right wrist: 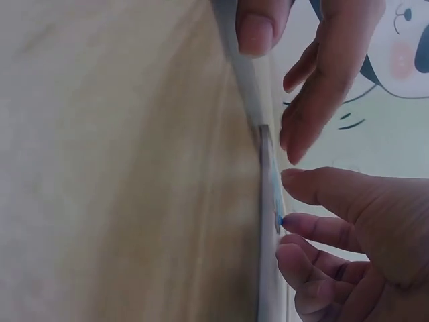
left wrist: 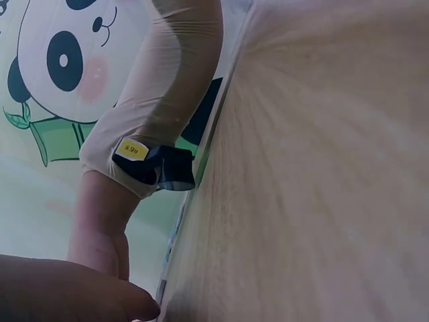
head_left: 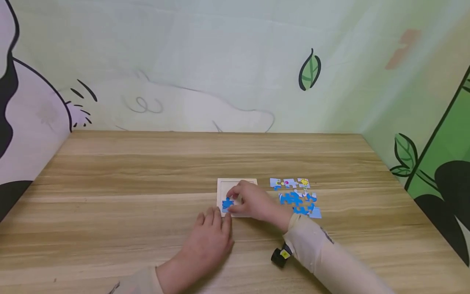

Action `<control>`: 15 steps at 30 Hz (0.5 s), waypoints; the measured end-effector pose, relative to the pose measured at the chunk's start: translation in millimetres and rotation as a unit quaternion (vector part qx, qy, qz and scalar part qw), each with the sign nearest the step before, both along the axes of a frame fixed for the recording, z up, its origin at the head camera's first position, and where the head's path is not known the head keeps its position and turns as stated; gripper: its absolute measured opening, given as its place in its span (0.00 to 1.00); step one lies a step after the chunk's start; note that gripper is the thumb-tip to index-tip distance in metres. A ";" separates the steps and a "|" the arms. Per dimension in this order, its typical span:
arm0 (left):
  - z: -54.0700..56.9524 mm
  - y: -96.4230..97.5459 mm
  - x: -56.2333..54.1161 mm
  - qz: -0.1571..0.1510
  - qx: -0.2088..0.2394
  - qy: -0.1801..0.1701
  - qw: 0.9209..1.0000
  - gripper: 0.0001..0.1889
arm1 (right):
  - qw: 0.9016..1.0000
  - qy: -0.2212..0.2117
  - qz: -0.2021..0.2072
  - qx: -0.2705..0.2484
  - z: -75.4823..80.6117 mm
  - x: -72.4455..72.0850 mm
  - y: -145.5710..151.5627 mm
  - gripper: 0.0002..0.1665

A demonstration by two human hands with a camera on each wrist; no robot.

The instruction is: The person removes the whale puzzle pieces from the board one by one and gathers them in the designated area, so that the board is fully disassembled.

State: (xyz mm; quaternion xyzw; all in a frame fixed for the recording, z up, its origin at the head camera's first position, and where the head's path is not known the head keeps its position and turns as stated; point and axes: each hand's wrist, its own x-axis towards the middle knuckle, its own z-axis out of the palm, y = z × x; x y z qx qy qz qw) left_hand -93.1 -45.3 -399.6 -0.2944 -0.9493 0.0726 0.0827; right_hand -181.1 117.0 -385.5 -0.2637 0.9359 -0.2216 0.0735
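A small pale wooden puzzle tray (head_left: pixel 237 180) lies on the table, with a blue jigsaw piece (head_left: pixel 227 203) at its lower left corner. My right hand (head_left: pixel 253 202) reaches over the tray from the right, thumb and index finger curled at the piece's edges. In the right wrist view, the right hand's fingertips (right wrist: pixel 289 221) meet the thin blue piece along the tray's edge. My left hand (head_left: pixel 209 239) rests palm down, fingers extended toward the tray's near edge. Only a dark part of the left hand (left wrist: pixel 74 295) shows in the left wrist view.
Right of the tray lie several loose jigsaw pieces (head_left: pixel 291 199), blue and pale, some joined in clusters. A black wrist camera (head_left: pixel 280 256) hangs from the right sleeve. Behind the wooden table (head_left: pixel 128 175) stands a wall with painted cartoon pandas and leaves.
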 end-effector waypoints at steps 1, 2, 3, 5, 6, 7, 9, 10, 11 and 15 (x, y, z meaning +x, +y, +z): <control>0.6 0.7 1.4 0.009 -0.002 -0.015 1.000 0.31 | 1.000 -0.003 -0.005 0.003 -0.2 0.9 -0.9 0.19; 1.2 1.4 2.6 0.016 -0.005 -0.029 0.999 0.32 | 1.000 -0.006 -0.009 0.004 -0.5 1.7 -1.7 0.19; 1.5 1.9 3.7 0.021 -0.009 -0.036 0.999 0.33 | 1.000 -0.009 -0.012 0.006 -0.7 2.2 -2.3 0.19; 1.3 2.7 5.6 0.025 -0.013 -0.040 0.999 0.33 | 1.000 -0.011 -0.017 0.009 -0.5 3.0 -3.5 0.19; 1.1 2.9 6.5 0.025 -0.013 -0.038 0.999 0.33 | 1.000 -0.012 -0.018 0.010 -0.4 3.2 -3.9 0.19; 0.9 3.0 7.1 0.025 -0.013 -0.037 0.999 0.33 | 1.000 -0.012 -0.020 0.010 -0.3 3.4 -4.3 0.19; 0.4 3.1 7.9 0.025 -0.011 -0.033 0.999 0.32 | 1.000 -0.011 -0.020 0.011 -0.5 3.2 -5.0 0.18; 0.3 3.0 8.1 0.024 -0.010 -0.032 0.999 0.32 | 1.000 -0.009 -0.021 0.011 -0.4 3.2 -5.3 0.18; 0.1 2.9 8.2 0.023 -0.008 -0.031 0.999 0.32 | 1.000 -0.009 -0.021 0.011 -0.5 3.1 -5.5 0.18; 0.0 2.2 7.8 0.016 -0.006 -0.031 0.999 0.32 | 1.000 -0.017 -0.024 -0.004 -0.4 2.0 -5.6 0.16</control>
